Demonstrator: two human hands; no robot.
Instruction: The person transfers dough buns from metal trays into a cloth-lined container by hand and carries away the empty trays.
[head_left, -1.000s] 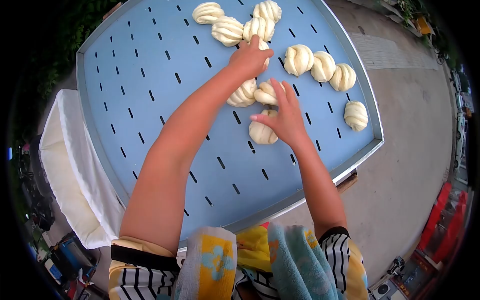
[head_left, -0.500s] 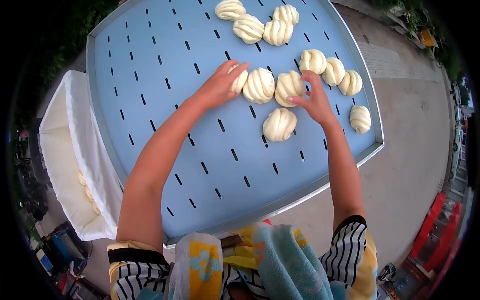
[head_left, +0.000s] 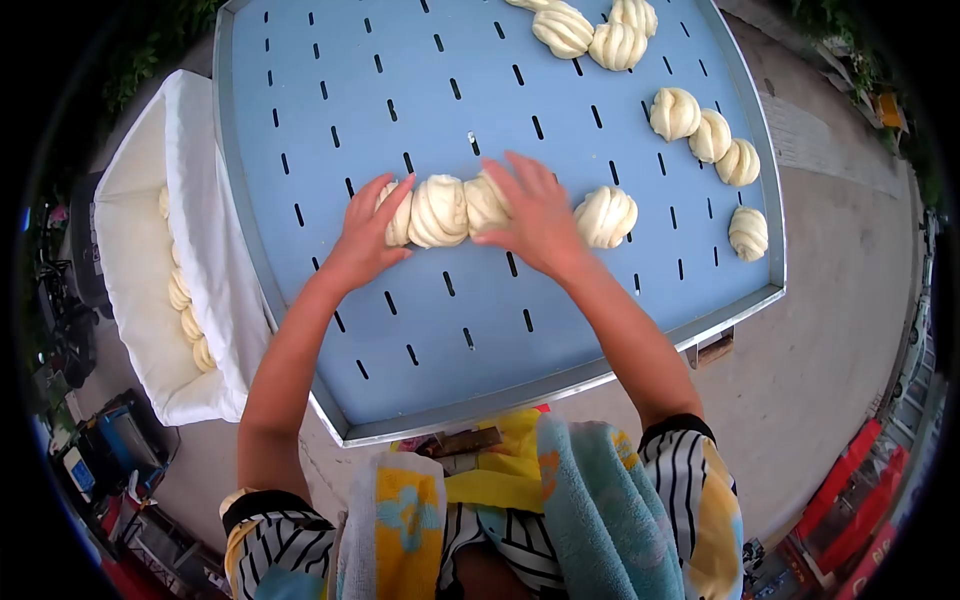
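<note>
Three pale twisted steamed buns sit in a row between my hands on a blue slotted tray (head_left: 400,360). My left hand (head_left: 366,236) curls round the left bun (head_left: 398,215), partly covering it. The middle bun (head_left: 438,211) is pressed between its neighbours. My right hand (head_left: 535,213) grips the right bun (head_left: 486,205) from its outer side and hides part of it. Just right of that hand, a single bun (head_left: 606,217) rests apart on the tray.
Further buns lie in a cluster (head_left: 617,45) at the far edge, in a row (head_left: 710,135) on the right, and singly (head_left: 748,233) below it. The tray has a raised metal rim (head_left: 779,292). Left of it, a cloth-lined container (head_left: 140,300) holds several buns (head_left: 190,323).
Both hands have shifted left across the tray with the row of three buns pressed between them. The single bun stays behind, now to the right of my right hand. The camera view has shifted too.
</note>
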